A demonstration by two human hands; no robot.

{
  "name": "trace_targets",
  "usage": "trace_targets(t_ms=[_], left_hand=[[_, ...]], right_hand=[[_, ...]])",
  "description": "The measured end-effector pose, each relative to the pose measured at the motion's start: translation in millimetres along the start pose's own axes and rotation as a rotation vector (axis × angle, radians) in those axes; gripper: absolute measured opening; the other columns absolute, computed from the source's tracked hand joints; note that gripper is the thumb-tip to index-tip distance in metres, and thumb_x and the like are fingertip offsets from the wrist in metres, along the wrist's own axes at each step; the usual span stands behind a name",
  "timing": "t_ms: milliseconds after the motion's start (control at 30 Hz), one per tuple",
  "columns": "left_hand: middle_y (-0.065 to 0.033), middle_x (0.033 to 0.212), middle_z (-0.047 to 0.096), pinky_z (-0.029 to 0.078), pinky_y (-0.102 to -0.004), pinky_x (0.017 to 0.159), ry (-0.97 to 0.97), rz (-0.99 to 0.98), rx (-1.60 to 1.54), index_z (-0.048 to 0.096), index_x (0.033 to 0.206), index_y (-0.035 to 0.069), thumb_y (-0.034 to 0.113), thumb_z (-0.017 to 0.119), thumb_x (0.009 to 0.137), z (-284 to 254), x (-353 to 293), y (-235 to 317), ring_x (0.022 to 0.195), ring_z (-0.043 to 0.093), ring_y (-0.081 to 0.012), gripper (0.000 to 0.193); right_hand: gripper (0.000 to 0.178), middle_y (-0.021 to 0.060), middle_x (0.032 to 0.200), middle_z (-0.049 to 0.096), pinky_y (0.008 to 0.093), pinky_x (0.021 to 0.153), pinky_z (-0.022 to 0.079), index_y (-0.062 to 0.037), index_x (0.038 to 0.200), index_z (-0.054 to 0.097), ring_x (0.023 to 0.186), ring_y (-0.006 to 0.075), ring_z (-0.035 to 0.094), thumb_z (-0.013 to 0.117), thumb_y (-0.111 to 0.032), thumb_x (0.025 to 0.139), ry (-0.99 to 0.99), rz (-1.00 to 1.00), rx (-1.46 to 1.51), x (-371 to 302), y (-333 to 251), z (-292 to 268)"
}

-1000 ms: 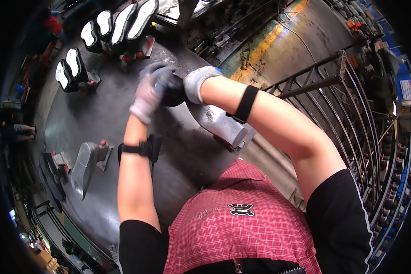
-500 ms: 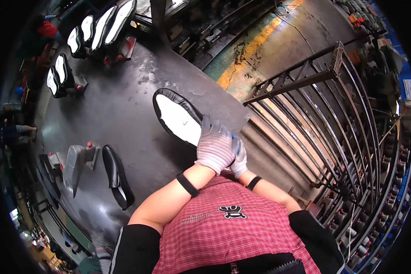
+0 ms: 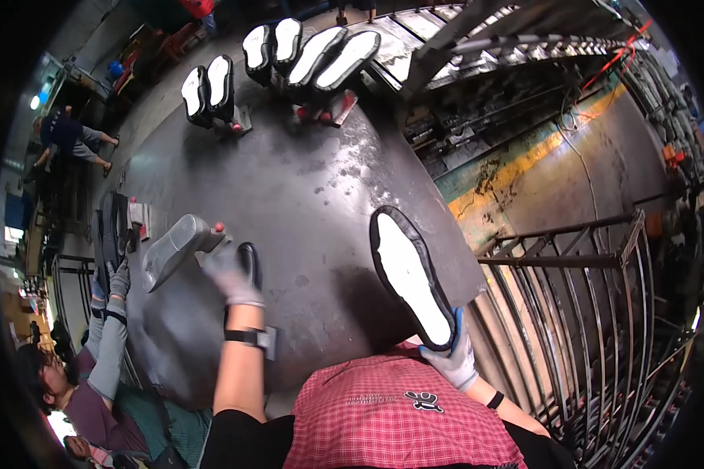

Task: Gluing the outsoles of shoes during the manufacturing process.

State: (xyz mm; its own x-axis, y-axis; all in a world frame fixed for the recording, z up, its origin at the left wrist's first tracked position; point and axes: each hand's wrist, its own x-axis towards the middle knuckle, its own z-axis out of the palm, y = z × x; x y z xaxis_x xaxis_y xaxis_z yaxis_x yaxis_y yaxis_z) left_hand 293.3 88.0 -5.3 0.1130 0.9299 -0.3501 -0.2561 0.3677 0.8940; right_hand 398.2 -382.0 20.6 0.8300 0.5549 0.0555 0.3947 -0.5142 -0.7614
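My right hand (image 3: 457,363), in a pale work glove, grips the heel end of a black shoe (image 3: 411,277) held bottom up. The shoe's white underside faces me and its toe points away over the table. My left hand (image 3: 233,280), also gloved, is smeared by motion at another black shoe (image 3: 249,262) on the table's left side. Most of that shoe is hidden behind the hand and wrist, and how the fingers lie does not show. Just left of it, a grey foot-shaped form (image 3: 172,252) sits on a stand with a red knob.
Several upturned shoes (image 3: 313,59) with white undersides stand on holders along the dark tabletop's (image 3: 289,195) far edge. At left, a co-worker's gloved hands (image 3: 117,281) touch dark shoes (image 3: 113,227) on a stand. A metal-barred rack (image 3: 555,313) stands at right.
My left hand has let go of the white-bottomed shoe and moved left to the other black shoe. My right hand keeps the first one. The view has shifted, and a co-worker shows at left.
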Motion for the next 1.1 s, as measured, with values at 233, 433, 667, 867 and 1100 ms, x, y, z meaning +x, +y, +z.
trace_targets(t_ms=[233,433,667,867,1100], left_hand=[[-0.0051,0.143,0.047,0.029,-0.0522,0.114,0.244,-0.003,-0.595,0.047,0.138,0.022,0.066,0.052,0.084,-105.2,143.7,99.1,0.136,0.037,-0.0329,0.07],[-0.0092,0.139,0.05,0.036,-0.0562,0.108,0.108,-0.02,-0.596,0.052,0.133,0.02,0.068,0.049,0.085,-56.0,123.1,82.8,0.13,0.043,-0.0335,0.069],[-0.0087,0.136,0.049,0.035,-0.0495,0.11,-0.212,-0.245,-0.469,0.047,0.136,0.015,0.069,0.051,0.085,13.2,46.6,18.4,0.126,0.045,-0.0301,0.074],[-0.0127,0.132,0.051,0.039,-0.0472,0.105,-0.434,-0.563,-0.337,0.046,0.136,0.008,0.046,0.07,0.084,39.5,-26.9,-46.3,0.123,0.048,-0.03,0.069],[-0.0204,0.13,0.054,0.04,-0.0441,0.104,-0.291,0.594,1.157,0.055,0.125,0.0,0.022,0.072,0.08,-56.4,-66.5,10.0,0.123,0.051,-0.0368,0.053]], right_hand=[[0.109,0.0268,0.131,0.049,0.0456,0.101,0.044,0.0084,0.138,0.034,0.119,0.0411,0.053,0.092,-0.033,0.056,-0.147,-0.085,-0.074,102.3,-25.4,19.6],[0.107,0.029,0.137,0.045,0.0426,0.111,0.036,0.009,0.142,0.03,0.131,0.0395,0.043,0.088,-0.034,0.063,-0.207,-0.131,0.028,214.5,-78.9,94.7],[0.132,0.0302,0.148,0.032,0.0365,0.113,0.03,0.0057,0.149,-0.01,0.136,0.0353,0.036,0.082,-0.047,0.07,-0.458,-0.033,0.372,323.7,-152.2,192.7],[0.079,0.0247,0.11,0.056,0.0456,0.082,0.053,-0.0246,0.144,0.043,0.094,0.042,0.062,0.076,-0.031,0.073,-0.464,-0.691,-0.19,246.2,-142.6,118.7],[0.103,0.0277,0.118,0.051,0.0462,0.09,0.051,-0.0234,0.152,0.028,0.104,0.0429,0.06,0.08,-0.038,0.064,-0.457,-0.138,-0.39,169.7,-69.7,6.2]])
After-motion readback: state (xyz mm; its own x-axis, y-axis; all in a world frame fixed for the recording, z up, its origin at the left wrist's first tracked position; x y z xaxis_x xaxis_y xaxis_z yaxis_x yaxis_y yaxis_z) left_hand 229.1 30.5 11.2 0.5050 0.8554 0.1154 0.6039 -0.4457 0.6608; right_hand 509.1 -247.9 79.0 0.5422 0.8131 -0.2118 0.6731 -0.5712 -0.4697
